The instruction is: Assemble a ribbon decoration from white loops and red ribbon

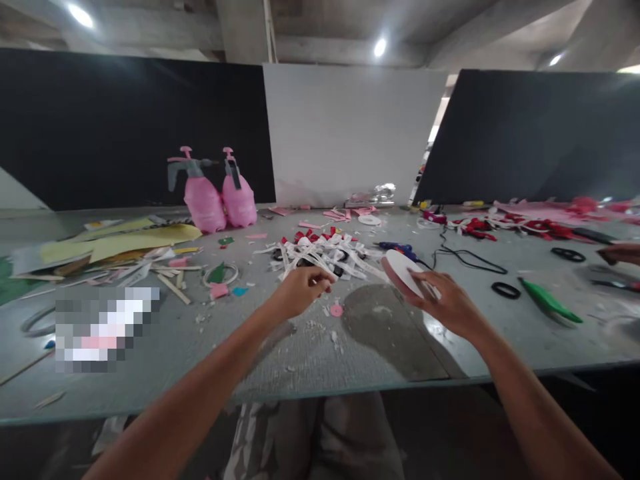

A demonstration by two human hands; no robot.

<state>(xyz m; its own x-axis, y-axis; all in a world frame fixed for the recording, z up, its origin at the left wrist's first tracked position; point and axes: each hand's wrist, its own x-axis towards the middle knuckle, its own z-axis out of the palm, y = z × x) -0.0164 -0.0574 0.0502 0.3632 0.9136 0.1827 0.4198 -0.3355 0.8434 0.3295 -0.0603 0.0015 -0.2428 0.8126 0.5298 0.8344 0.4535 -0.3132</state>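
Note:
My right hand (445, 300) grips a ribbon spool (400, 272) with a round white face, held tilted above the table. My left hand (303, 291) is closed, its fingertips pinched together; whatever is between them is too small to make out. Just beyond my left hand lies a heap of white ribbon pieces (320, 252) with red and black bits among them. A blue glue gun (400, 251) rests behind the spool. On the tabletop between my hands is a small pink disc (337, 311).
Two pink spray bottles (206, 205) stand at the back left, near yellow sheets (135, 241) and sticks. To the right lie a green cutter-like tool (550, 301), black rings (505, 290), a cord and red ribbon pieces (475, 228). Another person's hand (623, 254) reaches in at the right edge.

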